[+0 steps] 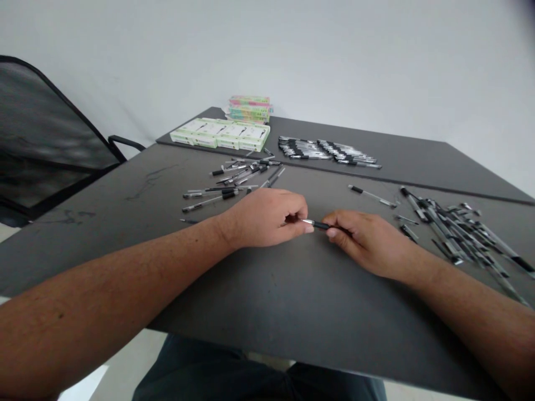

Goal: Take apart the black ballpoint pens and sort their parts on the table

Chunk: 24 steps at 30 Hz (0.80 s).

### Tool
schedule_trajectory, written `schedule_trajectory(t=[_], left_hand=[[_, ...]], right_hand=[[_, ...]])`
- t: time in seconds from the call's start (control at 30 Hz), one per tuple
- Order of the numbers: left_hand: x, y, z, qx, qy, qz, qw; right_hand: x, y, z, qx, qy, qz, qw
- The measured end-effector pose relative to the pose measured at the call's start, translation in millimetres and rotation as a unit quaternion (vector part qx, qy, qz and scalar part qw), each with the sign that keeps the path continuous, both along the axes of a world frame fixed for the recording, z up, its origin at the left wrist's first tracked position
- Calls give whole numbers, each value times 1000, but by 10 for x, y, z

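Both hands are together over the middle of the tabletop, forearms reaching in from the near edge and angled inward. My left hand is curled, its fingertips pinching the metal tip end of one pen. My right hand pinches the black grip of the same pen, its fingertips just beside those of the left. The pen lies crosswise between the hands.

State of the tabletop: tidy parallel rows of pens lie on the far section. Nearer, a loose scatter of pens lies beyond and left of my left hand, and a larger tangled heap of pens lies right of my right hand. One lone pen sits apart beyond my right hand. At far left stand white-and-green boxes, with colourful packets stacked behind them.
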State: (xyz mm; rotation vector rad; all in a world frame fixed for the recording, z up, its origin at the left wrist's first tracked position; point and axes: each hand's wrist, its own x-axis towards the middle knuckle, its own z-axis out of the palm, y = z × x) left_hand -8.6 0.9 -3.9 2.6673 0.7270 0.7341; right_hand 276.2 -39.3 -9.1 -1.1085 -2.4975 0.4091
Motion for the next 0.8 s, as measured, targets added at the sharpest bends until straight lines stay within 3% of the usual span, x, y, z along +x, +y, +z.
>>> schedule_trajectory(t=[0.1, 0.2, 0.4, 0.53, 0.63, 0.8], left_hand=[[-76, 93, 15, 8, -7, 59, 998], [-229, 283, 49, 42, -4, 161, 986], [-763, 822, 117, 39, -52, 375, 925], [-1131, 1044, 165, 34, 51, 492, 868], [-1320, 1124, 177, 0, 106, 524, 845], [-1418, 1189, 136, -53, 187, 498, 845]], right_hand=[[20, 25, -3, 8, -5, -21, 1000], [32, 38, 14, 12, -14, -39, 999], [36, 33, 15, 27, -24, -41, 999], [49, 45, -9, 28, -29, -40, 998], [58, 56, -17, 25, -32, -35, 999], [62, 53, -20, 17, -38, -34, 999]])
